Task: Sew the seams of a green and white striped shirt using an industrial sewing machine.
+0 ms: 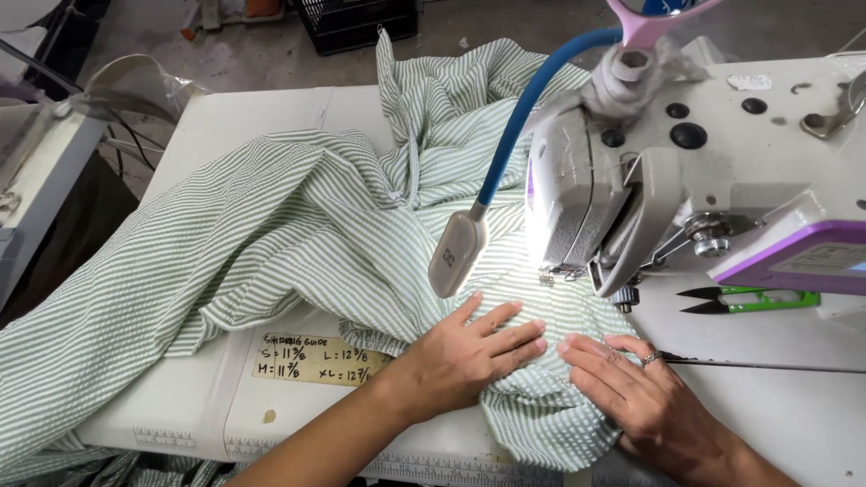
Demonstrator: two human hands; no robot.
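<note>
While the white table (271,117) carries it all, green-striped fabric (271,225) sprawls leftward from the sewing machine (722,171); left hand (469,352) and right hand (631,388) press flat, fingers spread, below the needle, near green snips (758,299).

Both forearms come in from the bottom edge, bare to the wrist. The left hand (469,347) lies flat, palm down, its fingers straight and held close together, pointing to the right and slightly up; the thumb stands off from them, angled upward. The right hand (631,388) also lies palm down, fingers stretched out and pointing left, a little spread, with a ring on one finger (which finger is hard to tell). The fingertips of the two hands nearly meet, just a narrow gap between them. Neither hand is closed in a grip; both press flat, wrists low.
</note>
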